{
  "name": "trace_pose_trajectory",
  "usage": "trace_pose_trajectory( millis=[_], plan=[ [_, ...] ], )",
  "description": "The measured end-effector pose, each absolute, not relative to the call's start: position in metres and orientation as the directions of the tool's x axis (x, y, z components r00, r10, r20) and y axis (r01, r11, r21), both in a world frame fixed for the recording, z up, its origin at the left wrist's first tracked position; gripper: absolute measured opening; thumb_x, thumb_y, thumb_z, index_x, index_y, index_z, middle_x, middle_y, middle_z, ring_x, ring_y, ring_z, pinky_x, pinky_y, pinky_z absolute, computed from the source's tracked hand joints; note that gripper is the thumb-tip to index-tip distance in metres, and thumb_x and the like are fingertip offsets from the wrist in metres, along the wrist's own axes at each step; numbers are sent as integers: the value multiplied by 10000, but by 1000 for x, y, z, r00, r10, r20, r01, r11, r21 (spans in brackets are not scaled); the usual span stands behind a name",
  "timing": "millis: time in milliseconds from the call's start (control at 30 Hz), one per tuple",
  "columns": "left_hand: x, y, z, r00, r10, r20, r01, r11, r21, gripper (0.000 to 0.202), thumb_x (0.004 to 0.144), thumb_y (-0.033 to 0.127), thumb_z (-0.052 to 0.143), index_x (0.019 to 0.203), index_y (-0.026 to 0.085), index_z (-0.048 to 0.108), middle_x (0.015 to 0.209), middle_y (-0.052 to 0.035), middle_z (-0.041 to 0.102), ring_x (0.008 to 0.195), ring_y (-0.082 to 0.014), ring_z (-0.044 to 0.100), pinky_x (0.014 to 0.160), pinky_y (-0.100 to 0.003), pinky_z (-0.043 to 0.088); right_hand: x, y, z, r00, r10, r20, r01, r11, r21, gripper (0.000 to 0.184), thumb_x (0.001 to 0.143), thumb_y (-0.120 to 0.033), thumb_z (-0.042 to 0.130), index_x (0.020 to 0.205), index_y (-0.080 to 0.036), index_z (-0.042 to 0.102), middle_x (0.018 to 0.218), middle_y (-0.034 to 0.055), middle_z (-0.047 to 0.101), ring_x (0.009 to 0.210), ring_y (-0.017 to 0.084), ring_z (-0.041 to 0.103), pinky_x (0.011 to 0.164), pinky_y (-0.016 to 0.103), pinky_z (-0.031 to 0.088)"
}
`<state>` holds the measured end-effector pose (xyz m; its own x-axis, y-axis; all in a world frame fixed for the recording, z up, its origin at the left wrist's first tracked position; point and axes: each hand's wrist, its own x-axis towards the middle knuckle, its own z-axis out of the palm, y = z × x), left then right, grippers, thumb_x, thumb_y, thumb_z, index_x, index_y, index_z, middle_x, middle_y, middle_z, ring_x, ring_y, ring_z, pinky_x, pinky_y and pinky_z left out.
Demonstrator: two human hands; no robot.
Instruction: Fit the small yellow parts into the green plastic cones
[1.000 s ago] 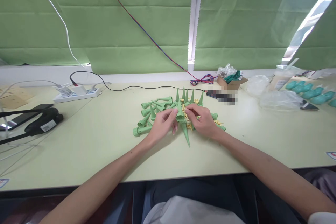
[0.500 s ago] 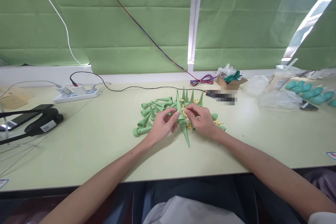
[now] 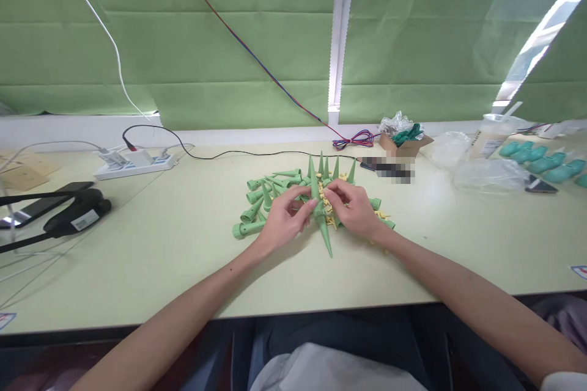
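Note:
My left hand [image 3: 283, 223] and my right hand [image 3: 351, 209] meet over a pile of green plastic cone spikes [image 3: 257, 198] in the middle of the pale table [image 3: 183, 256]. Both hands pinch one green cone [image 3: 314, 188] that stands upright between the fingertips, tip up. Another long cone [image 3: 324, 236] lies on the table just below the hands, tip toward me. Small yellow pieces [image 3: 326, 197] lie among the cones under my right hand.
A white power strip [image 3: 132, 165] with cables sits back left, a black device [image 3: 76, 214] at the far left. A small cardboard box [image 3: 403, 142], clear plastic bags [image 3: 486, 174], a cup [image 3: 493, 134] and teal parts [image 3: 545, 162] stand back right.
The held cone has turned from open end facing me to upright with its tip pointing up. Both hands stayed in place over the pile.

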<state>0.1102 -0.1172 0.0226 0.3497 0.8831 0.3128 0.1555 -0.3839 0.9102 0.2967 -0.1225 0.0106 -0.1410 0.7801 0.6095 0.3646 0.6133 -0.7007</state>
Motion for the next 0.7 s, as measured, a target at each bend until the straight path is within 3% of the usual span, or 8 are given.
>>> trace_pose_trajectory(
  millis=[167, 700],
  plan=[
    [110, -116, 19, 343, 868, 360, 138, -425, 895, 306, 885, 435, 668, 1039, 172, 640, 1098, -86, 607, 505, -72, 567, 387, -228, 448, 297, -123, 11, -131, 788, 602, 347, 605, -717, 240, 996, -352, 511, 804, -209, 522, 593, -44, 432, 517, 109, 362, 498, 263, 300],
    [108, -110, 12, 348, 796, 495, 110, -559, 822, 215, 926, 348, 645, 1086, 206, 663, 1077, -57, 554, 504, -36, 539, 401, -202, 458, 295, -125, 14, -141, 829, 541, 276, 558, -783, 300, 1007, -441, 500, 802, -222, 505, 520, -56, 425, 447, 112, 375, 462, 275, 300]
  ],
)
